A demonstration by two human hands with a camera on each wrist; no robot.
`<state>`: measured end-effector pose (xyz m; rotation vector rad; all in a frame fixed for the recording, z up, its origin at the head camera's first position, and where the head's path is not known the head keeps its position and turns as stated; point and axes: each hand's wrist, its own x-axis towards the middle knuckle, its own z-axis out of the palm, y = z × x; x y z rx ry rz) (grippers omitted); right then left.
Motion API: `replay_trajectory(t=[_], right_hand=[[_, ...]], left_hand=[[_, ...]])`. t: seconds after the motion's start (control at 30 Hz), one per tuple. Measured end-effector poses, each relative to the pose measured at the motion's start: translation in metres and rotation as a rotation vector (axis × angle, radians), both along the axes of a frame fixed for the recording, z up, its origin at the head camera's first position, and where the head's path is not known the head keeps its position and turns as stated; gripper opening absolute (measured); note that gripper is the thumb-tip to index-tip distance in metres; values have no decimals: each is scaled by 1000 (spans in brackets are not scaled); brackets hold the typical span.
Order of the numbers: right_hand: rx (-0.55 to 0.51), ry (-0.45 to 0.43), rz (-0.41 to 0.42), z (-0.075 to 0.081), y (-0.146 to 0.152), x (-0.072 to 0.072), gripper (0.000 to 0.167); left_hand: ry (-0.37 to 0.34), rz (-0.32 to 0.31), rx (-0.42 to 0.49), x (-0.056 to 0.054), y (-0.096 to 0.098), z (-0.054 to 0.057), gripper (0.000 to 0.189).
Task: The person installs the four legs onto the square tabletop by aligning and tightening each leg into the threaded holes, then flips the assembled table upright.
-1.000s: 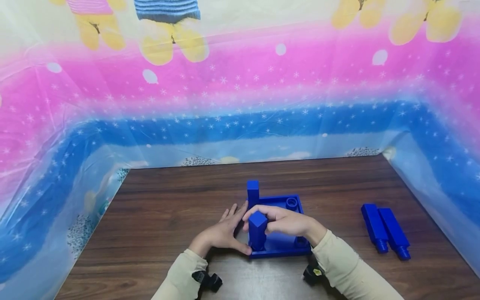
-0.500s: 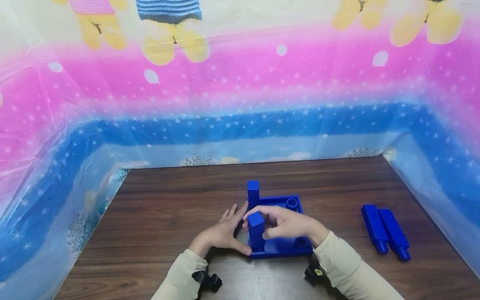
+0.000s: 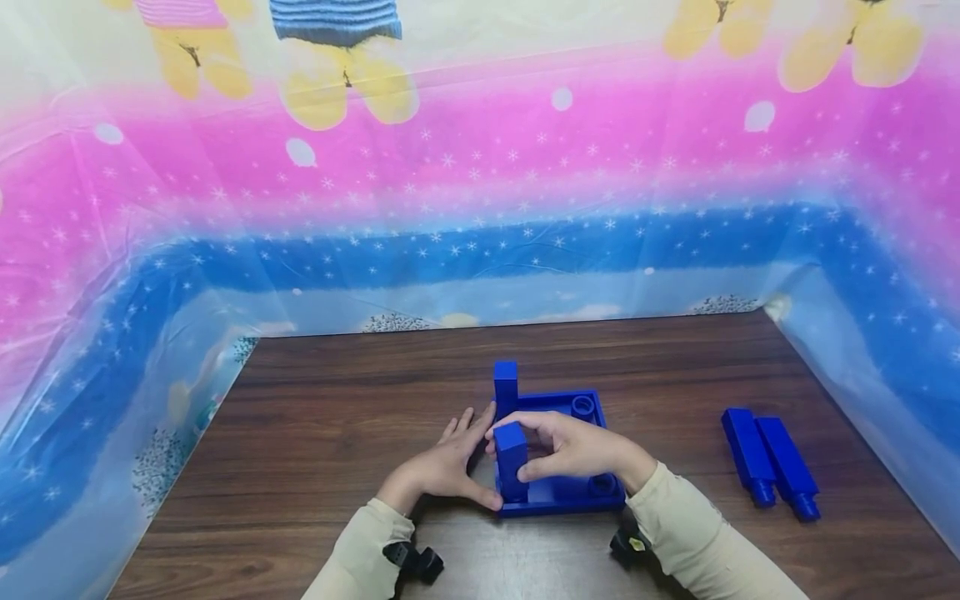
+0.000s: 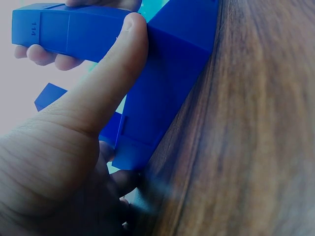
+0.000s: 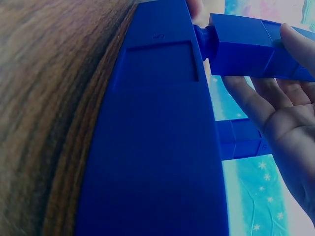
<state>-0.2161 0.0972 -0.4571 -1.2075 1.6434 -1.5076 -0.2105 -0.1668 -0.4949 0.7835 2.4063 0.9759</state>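
A blue rectangular tray-like base [image 3: 562,507] with raised walls lies on the table in the head view, round sockets [image 3: 582,407] showing at its right corners. My right hand [image 3: 581,444] pinches an upright blue square post [image 3: 512,458] at the near left corner, thumb on one side and fingers on the other. In the right wrist view a narrow round neck [image 5: 206,42] shows between that post and the base. My left hand [image 3: 442,467] is spread along the base's left wall, thumb by the near corner, straight fingers towards the far one. Another blue post [image 3: 506,383] stands at the far left corner.
Two more blue posts, a left one [image 3: 748,454] and a right one [image 3: 787,467], lie side by side at the table's right, their round ends towards the front. The brown wooden table [image 3: 337,400] is enclosed by a patterned cloth [image 3: 465,242].
The held post has shifted slightly left and its top has turned a little; my right thumb has moved slightly left with it. The left hand, base and loose posts stay put.
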Motion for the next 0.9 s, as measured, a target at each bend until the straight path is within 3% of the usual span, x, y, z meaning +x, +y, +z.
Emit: replay_trajectory(t=[0.27,0.63,0.9], right_hand=[[18,-24,-12,1,0,1,58],[45,59,-58,3,0,4,53],[82,102,-109,5,-2,6,51]], left_hand=[[30,-12,80,-1,-4,-12,142],[1,5,14,3,-2,1,138],[-10,21,-22,2,-1,2,137]])
